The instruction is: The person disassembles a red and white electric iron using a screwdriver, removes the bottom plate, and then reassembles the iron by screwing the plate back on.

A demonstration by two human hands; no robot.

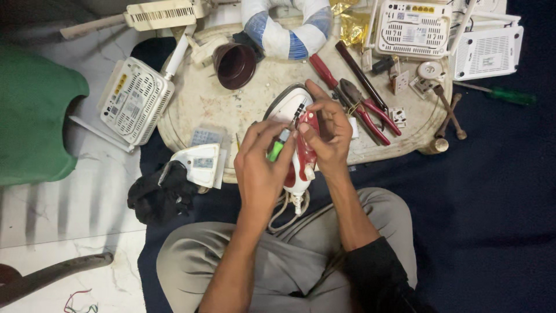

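Centre of frame: a white and red clothes iron [298, 148] lies on the lower edge of a round cream tray [197, 104], its cord end hanging toward the person's lap. Left hand [260, 165] is closed around a green-handled screwdriver [278, 148], tip aimed at the iron's handle area. Right hand [330, 136] grips the iron's red handle part, fingers curled over it, thumb on top.

Handling, judged: the iron looks heavy at the soleplate and rigid, with a smooth plastic shell that is likely slippery; best taken by the red handle or the body sides, not by the cord. The screwdriver is light and stiff; hold it by the green grip.

Containers: a dark brown cup [234, 64] lies tipped on the tray, upper middle, mouth toward the camera, looks empty. The tray itself carries red-handled pliers [365, 107] just right of the iron, a red-handled screwdriver [324, 72], small wall-socket parts and a blue-white roll [286, 35] at the top.

White routers [136, 98] sit upper left and upper right. A black cloth [159, 194] lies lower left of the tray.
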